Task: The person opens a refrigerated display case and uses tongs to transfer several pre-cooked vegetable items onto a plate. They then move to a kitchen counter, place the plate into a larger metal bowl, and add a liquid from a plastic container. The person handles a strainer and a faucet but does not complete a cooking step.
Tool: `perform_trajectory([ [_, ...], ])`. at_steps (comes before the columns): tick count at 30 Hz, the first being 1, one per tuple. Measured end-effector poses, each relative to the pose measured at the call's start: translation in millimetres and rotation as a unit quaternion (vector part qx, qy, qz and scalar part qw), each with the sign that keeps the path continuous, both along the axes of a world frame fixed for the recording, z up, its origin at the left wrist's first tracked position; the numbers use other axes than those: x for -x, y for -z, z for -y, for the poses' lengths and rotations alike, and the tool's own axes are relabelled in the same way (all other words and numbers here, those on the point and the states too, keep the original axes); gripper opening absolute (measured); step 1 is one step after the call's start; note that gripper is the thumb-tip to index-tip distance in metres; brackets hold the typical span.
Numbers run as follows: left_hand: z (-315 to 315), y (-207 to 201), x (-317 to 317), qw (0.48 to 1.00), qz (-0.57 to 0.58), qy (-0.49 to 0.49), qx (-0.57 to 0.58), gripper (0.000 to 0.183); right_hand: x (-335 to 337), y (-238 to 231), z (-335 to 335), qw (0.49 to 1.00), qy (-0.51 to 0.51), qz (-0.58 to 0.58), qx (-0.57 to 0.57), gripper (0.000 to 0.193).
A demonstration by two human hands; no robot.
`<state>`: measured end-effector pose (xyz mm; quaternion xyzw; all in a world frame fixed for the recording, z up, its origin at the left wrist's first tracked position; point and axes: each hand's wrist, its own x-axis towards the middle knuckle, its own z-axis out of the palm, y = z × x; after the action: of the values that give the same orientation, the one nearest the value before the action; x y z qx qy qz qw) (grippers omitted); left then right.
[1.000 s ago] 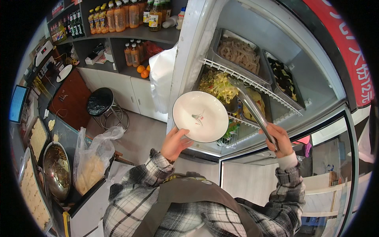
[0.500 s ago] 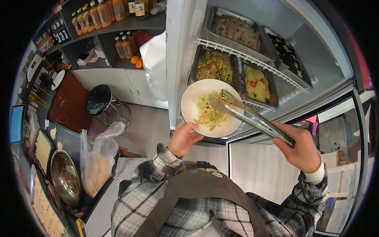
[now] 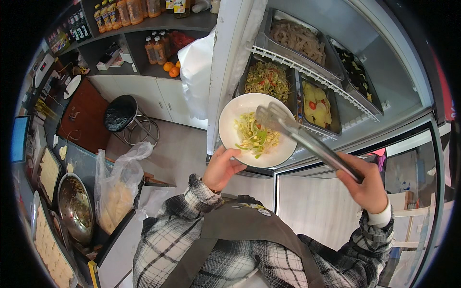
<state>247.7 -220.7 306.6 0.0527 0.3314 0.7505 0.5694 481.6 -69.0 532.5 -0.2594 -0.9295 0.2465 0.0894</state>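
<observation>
"Sprouts (image 3: 257, 138), pale yellow with green shreds, form a loose heap near the middle of the plate (image 3: 235, 109)."

"And why do you hold the plate so?"

"Your left hand (image 3: 221, 170) grips its rim at half past seven on the plate's dial, thumb above and fingers below, probably to keep the face free for the heap. Your right hand (image 3: 363, 182), toward four o'clock, is closed round the tongs (image 3: 326, 153); their tips hang over the heap's twelve-to-one side, the long shaft likely keeping your fingers off the food."

"What lies beyond?"

"At twelve, a larger heap (image 3: 266, 82) of similar sprouts; at two, yellow slices (image 3: 321, 116); both inside the fridge (image 3: 229, 53). Your plate is presumably near them to shorten the carry."

"What differs from the earlier frames?"

"One second ago your plate was bare and the tongs held a clump at the larger heap; half a second ago, their tips covered more of the plated sprouts than now."
</observation>
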Motion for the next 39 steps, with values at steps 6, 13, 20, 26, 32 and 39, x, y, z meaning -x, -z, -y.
perform_trajectory([
  [6,8,-2,-1,0.999,-0.022,-0.026,0.029,0.034,-1,4,-45,0.996,0.080,0.008,0.034,0.039],
  [13,27,-1,-3,0.998,-0.024,-0.031,0.044,0.037,40,62,-119,0.950,0.183,-0.005,0.252,0.046],
  [20,34,4,-2,0.998,0.000,-0.051,0.038,0.037,99,124,-133,0.982,0.092,-0.040,0.160,0.040],
  [26,35,-1,-1,0.998,-0.006,-0.055,0.040,0.036,95,136,-133,0.983,0.099,-0.074,0.136,0.039],
  [32,22,-6,3,0.998,-0.010,-0.053,0.020,0.035,47,89,-121,0.963,0.105,-0.117,0.217,0.038],
  [39,-4,-7,4,0.999,-0.021,-0.032,0.028,0.032,39,95,-116,0.964,0.125,-0.132,0.193,0.038],
])
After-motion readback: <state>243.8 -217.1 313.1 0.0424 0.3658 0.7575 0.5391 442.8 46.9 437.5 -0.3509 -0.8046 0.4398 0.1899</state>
